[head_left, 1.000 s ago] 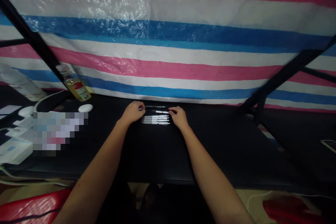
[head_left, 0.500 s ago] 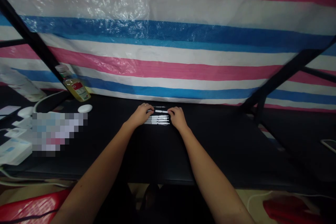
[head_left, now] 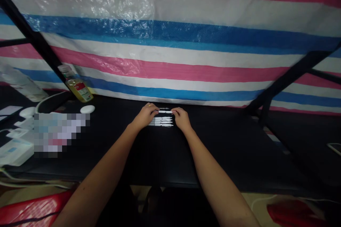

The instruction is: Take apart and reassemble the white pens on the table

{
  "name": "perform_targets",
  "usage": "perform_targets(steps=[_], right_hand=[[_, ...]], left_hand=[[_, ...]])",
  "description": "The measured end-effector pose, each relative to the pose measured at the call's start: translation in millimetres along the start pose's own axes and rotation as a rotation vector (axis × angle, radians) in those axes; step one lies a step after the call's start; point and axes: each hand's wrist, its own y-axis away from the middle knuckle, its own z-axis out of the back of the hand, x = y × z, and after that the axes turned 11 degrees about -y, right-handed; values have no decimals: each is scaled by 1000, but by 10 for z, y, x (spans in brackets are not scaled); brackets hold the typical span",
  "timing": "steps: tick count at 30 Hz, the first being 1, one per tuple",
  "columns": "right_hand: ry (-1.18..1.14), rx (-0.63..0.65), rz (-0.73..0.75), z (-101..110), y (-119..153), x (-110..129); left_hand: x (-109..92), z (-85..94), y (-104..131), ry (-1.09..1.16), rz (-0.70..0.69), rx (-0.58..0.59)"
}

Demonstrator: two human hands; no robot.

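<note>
A white pen [head_left: 165,112] lies level between my two hands, low over the black tabletop. My left hand [head_left: 147,114] pinches its left end, thumb and fingers closed together. On the other end, the fingertips of my right hand [head_left: 181,117] are closed. Just beyond this pen is a thin, dark rod like a pen refill [head_left: 163,108]. Nearer to me, several white pens [head_left: 162,121] with clear tips lie side by side in a row, their left ends partly covered by my left hand.
The black table [head_left: 226,145] runs up to a striped plastic sheet [head_left: 186,72]. At left stand a bottle of yellow liquid [head_left: 80,90], a white oval object [head_left: 87,109], a white box [head_left: 16,151] and cables. Black frame bars [head_left: 287,78] slant at both sides.
The gap between my left fingers and the white pen has closed, and the pen now spans from hand to hand. The view has shifted slightly. The row of pens stays put.
</note>
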Motion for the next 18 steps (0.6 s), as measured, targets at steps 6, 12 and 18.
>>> perform_targets(steps=[6, 12, 18], right_hand=[[-99, -30, -158, -32, -6, -83], [20, 7, -26, -18, -1, -55], [36, -21, -13, -9, 8, 4]], left_hand=[[-19, -7, -1, 6, -11, 16], [-57, 38, 3, 4, -15, 14], [-56, 23, 4, -10, -43, 3]])
